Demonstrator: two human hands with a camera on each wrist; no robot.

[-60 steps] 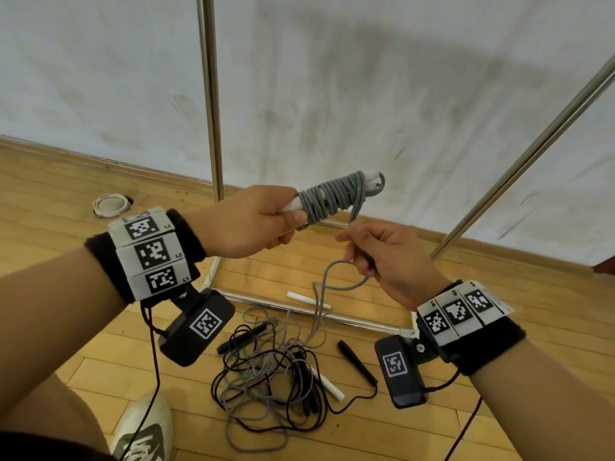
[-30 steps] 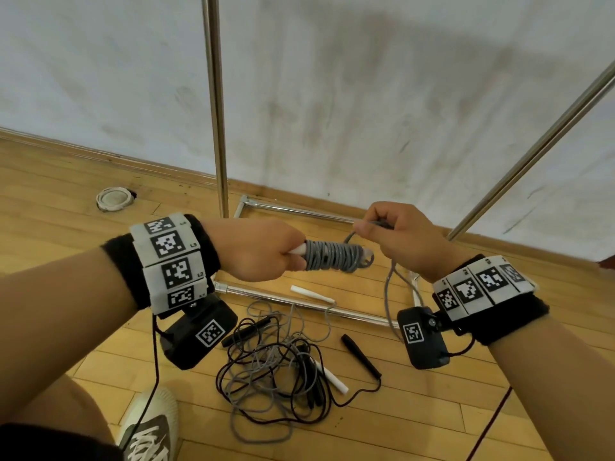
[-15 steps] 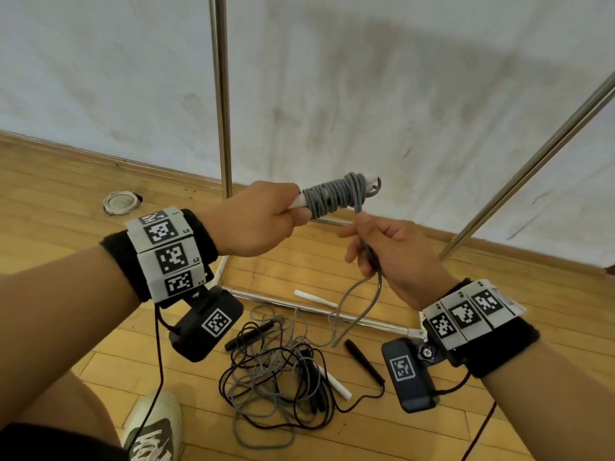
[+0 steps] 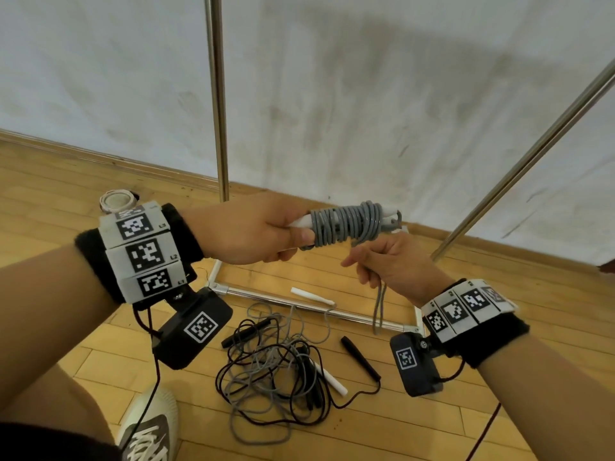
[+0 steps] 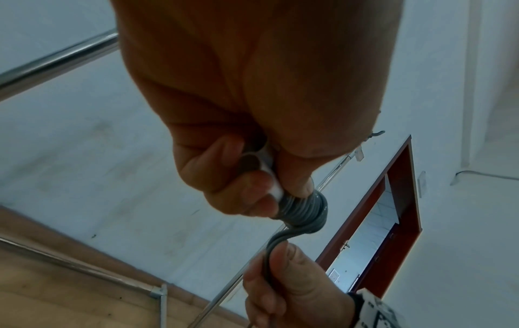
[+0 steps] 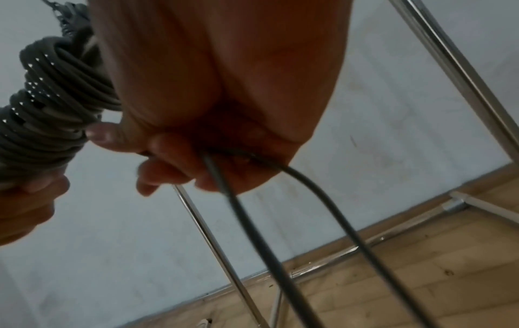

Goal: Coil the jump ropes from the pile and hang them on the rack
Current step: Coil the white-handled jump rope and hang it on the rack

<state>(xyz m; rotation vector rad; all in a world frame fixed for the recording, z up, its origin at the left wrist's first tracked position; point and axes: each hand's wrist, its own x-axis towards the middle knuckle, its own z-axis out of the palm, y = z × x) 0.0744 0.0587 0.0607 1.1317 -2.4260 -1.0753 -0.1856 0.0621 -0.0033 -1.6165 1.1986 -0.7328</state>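
Left hand grips the white handles of a grey jump rope, its coils wound around them just beyond the fist. Right hand, directly below the coil, pinches the doubled loose end. Remaining ropes lie tangled on the floor beneath, beside the rack.
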